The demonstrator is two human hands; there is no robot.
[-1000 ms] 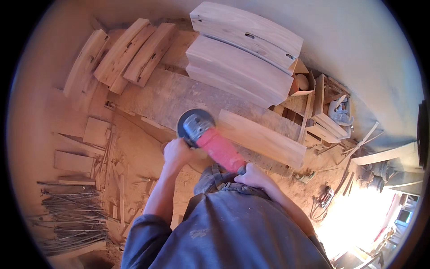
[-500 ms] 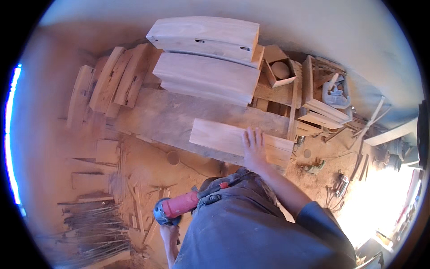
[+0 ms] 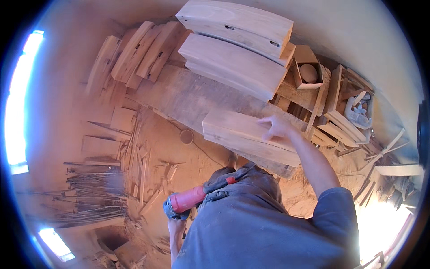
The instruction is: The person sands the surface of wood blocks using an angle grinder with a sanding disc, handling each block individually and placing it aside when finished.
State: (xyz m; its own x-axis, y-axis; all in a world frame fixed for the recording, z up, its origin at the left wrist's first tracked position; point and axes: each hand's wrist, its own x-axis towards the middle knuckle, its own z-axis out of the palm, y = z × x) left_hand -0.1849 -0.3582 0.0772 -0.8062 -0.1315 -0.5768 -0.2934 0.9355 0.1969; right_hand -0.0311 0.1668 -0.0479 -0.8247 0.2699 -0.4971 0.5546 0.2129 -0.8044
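Note:
My right hand (image 3: 277, 127) rests flat, fingers spread, on top of a thick curved wooden block (image 3: 244, 133) lying on a long rough plank (image 3: 188, 96). My left hand (image 3: 175, 224) hangs low at my side, gripping a red angle grinder (image 3: 188, 200) with a dark disc guard pointing left. The grinder is away from the wood, just in front of my grey shirt. Its black cord runs across my waist.
Two large curved wooden blocks (image 3: 237, 45) are stacked behind the plank. More curved pieces (image 3: 139, 56) lie at the far left. Small wooden crates (image 3: 331, 98) stand at right. Offcuts, sawdust and thin metal rods (image 3: 92, 193) cover the floor at left.
The grinder has come off the block and dropped to my left side in my left hand alone. My right hand has let go of it and moved onto the block.

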